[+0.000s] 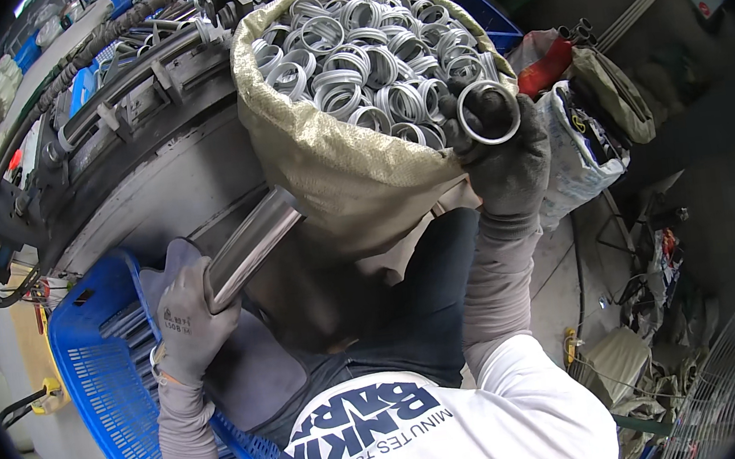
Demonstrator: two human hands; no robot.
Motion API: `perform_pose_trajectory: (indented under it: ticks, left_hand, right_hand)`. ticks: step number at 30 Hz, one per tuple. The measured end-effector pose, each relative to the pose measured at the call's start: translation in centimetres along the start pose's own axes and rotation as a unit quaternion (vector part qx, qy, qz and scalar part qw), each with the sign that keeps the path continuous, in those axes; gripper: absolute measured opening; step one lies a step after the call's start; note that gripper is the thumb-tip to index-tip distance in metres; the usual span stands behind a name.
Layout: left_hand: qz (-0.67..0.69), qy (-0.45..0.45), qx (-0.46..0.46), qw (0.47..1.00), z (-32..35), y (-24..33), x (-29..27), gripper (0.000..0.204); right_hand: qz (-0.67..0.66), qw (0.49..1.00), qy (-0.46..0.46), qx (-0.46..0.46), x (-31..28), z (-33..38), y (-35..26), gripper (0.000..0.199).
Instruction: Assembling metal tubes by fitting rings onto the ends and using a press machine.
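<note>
My left hand [188,327], in a grey glove, is closed around the lower end of a shiny metal tube [253,249]. The tube tilts up and to the right, its far end close to the sack. My right hand [515,165], in a darker grey glove, grips a silver metal ring [492,139] at the sack's right rim, the ring's opening facing up toward me. Many similar loose rings [368,64] fill the beige woven sack [354,186] in front of me. The tube and the held ring are apart.
At my left stands a blue plastic basket [101,383] with several metal tubes [130,331] in it. A dark pad [258,380] lies by my lap. Machinery with a long bar [139,97] runs along the far left. A white bag [572,172] and other sacks stand on the right.
</note>
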State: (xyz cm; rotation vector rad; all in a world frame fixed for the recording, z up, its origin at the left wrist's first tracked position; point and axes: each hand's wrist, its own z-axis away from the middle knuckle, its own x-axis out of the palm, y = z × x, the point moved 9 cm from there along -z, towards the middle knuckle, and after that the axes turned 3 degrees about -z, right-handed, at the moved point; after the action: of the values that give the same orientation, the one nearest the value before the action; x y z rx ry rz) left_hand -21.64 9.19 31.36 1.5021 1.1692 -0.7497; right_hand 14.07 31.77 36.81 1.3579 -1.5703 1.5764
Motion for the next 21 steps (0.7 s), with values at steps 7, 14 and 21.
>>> perform_pose_trajectory:
  ticks: [7,14,21]
  left_hand:
    - [0.019,0.041,0.024,0.999,0.9,0.0,-1.0,0.051]
    - [0.011,0.008,0.021,1.000,1.9,-2.4,-1.5,0.042]
    - [-0.027,-0.049,0.020,0.998,3.9,-3.6,1.3,0.038]
  right_hand:
    - [-0.050,0.994,0.035,0.092,1.9,2.9,6.2,0.059]
    - [0.478,0.872,-0.008,0.103,-0.6,9.0,20.3,0.043]
    - [0.562,0.821,-0.074,-0.068,-0.8,7.0,24.1,0.030]
